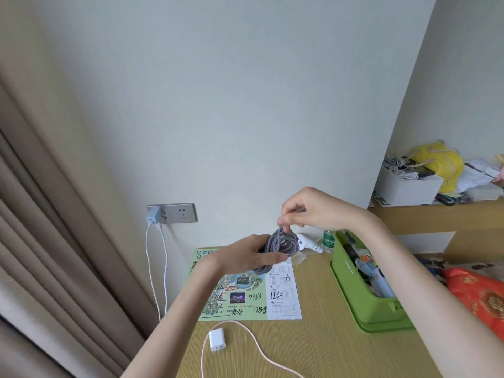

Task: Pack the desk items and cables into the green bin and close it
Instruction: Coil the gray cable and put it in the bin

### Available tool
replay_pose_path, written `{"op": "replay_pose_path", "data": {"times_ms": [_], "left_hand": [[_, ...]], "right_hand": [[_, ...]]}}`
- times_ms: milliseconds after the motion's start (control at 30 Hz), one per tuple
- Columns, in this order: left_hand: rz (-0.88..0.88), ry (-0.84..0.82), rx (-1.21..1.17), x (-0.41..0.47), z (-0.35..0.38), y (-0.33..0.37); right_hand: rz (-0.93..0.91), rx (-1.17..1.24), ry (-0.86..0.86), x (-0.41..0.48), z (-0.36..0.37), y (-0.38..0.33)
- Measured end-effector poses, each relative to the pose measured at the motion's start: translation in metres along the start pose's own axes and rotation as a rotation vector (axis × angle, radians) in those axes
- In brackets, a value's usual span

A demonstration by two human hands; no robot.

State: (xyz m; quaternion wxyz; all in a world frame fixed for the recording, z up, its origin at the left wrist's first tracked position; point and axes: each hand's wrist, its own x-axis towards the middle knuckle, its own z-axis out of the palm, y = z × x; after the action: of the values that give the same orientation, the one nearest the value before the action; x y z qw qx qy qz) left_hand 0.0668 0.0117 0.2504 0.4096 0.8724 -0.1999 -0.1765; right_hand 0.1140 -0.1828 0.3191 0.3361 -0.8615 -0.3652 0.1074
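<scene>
My left hand (248,255) grips a coiled grey braided cable (278,244) above the desk. My right hand (308,208) pinches a strand of that cable at the top of the coil. The green bin (354,290) stands open on the desk to the right, with several items inside. A white charger plug (217,341) with a pink cable (245,347) lies on the desk near the front. A white earbud-shaped item (308,242) lies behind the coil.
A printed green map sheet (245,293) lies on the wooden desk (313,336). A wall socket (171,213) holds a charger with white cords hanging down. A green-labelled bottle (328,240) stands behind the bin. A red bag (480,293) lies at the right; curtains hang at the left.
</scene>
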Motion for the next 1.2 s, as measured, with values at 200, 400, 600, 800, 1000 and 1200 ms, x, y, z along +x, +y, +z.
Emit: {"op": "replay_pose_path", "data": {"times_ms": [200,400,600,800,1000,1200], "left_hand": [[0.108,-0.145,-0.188,-0.010,-0.004,0.028],[0.193,-0.007,-0.335,-0.012,-0.010,0.028],[0.153,0.121,-0.314,-0.013,-0.027,0.018],[-0.029,0.464,-0.310,-0.003,-0.030,-0.003],[0.015,0.619,-0.155,0.003,-0.025,-0.028],[0.097,0.570,-0.249,0.004,-0.021,-0.032]], "right_hand": [[0.015,0.400,0.017,0.006,0.013,0.010],[0.104,0.682,0.164,0.009,0.048,0.023],[0.094,0.448,0.294,0.005,0.075,0.025],[0.058,0.328,0.205,0.005,0.087,0.022],[0.067,0.254,0.247,0.000,0.082,0.018],[0.010,0.842,0.478,-0.009,0.066,0.019]]}}
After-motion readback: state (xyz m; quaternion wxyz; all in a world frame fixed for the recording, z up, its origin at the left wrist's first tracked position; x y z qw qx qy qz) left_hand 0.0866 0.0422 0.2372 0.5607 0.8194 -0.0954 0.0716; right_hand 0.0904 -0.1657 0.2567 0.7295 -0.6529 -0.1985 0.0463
